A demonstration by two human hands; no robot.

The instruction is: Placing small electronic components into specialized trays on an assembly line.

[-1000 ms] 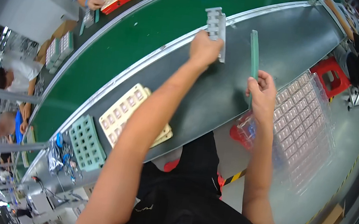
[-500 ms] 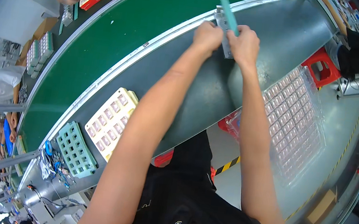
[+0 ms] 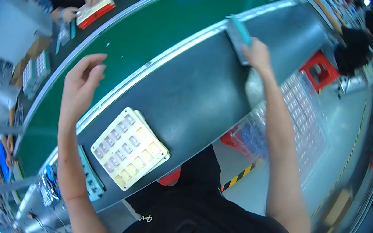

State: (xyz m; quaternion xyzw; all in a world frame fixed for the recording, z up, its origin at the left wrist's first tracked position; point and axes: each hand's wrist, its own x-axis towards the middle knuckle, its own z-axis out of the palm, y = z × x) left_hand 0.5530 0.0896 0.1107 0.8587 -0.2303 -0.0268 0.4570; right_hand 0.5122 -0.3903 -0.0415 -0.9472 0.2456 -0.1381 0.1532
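Note:
My right hand [image 3: 256, 55] is closed on the near end of a teal strip [image 3: 240, 31] at the far side of the grey table. The strip lies along a thin, pale, tray-like stack [image 3: 238, 46], whose details are blurred. My left hand [image 3: 82, 81] is raised at the left, over the edge of the green belt. It is empty, with fingers loosely bent and thumb apart. Between my arms lies a cream tray [image 3: 131, 149] with rows of rectangular pockets; some hold small clear pieces and others are bare. A second cream plate shows beneath it.
A teal perforated tray [image 3: 89, 174] is partly behind my left forearm, beside blue-handled tools [image 3: 50, 173]. Right of the table, a large clear blister sheet [image 3: 306, 118] lies near a red stool [image 3: 319, 70]. Across the green belt [image 3: 135, 39], a person handles a red-and-cream box [image 3: 95, 11].
My left hand has left the teal strip and swung far to the left and nearer. My right hand stays on the strip. More of the cream tray now shows. The view has shifted slightly.

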